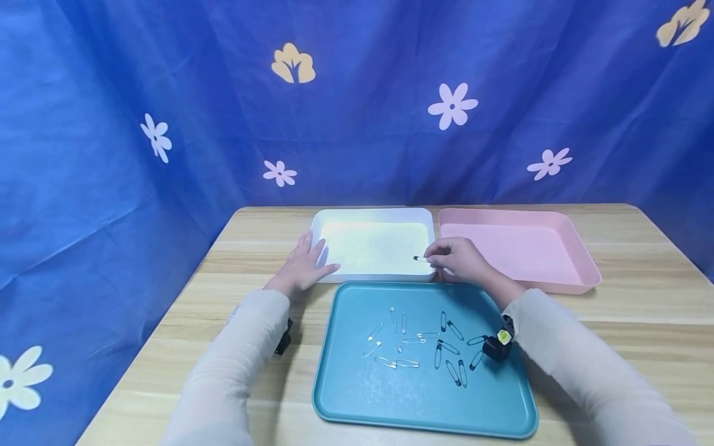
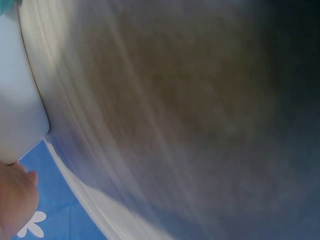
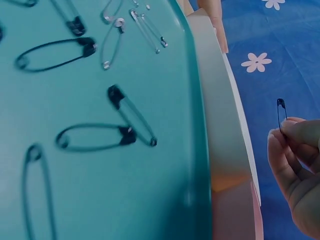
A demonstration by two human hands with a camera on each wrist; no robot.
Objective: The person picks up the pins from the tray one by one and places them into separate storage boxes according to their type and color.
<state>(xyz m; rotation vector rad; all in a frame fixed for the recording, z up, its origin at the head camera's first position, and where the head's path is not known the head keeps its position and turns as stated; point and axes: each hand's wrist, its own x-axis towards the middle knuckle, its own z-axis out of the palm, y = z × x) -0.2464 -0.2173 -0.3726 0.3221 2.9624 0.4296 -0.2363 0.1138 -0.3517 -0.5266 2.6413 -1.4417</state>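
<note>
My right hand (image 1: 458, 257) pinches a black safety pin (image 3: 281, 114) between thumb and fingertips, over the right end of the white tray (image 1: 370, 278). In the right wrist view the pin's dark head points up, away from the fingers. My left hand (image 1: 301, 265), fingers spread, rests at the left rim of the white tray, holding nothing. Several black safety pins (image 1: 452, 373) lie on the right half of the teal tray (image 1: 357, 409), and several silver safety pins (image 1: 408, 363) lie toward its middle and left.
A pink tray (image 1: 580, 263) stands right of the white one, close beside it. Both are behind the teal tray on a wooden table (image 1: 641, 248). A blue flowered curtain (image 1: 362, 124) hangs behind the table and along its left side.
</note>
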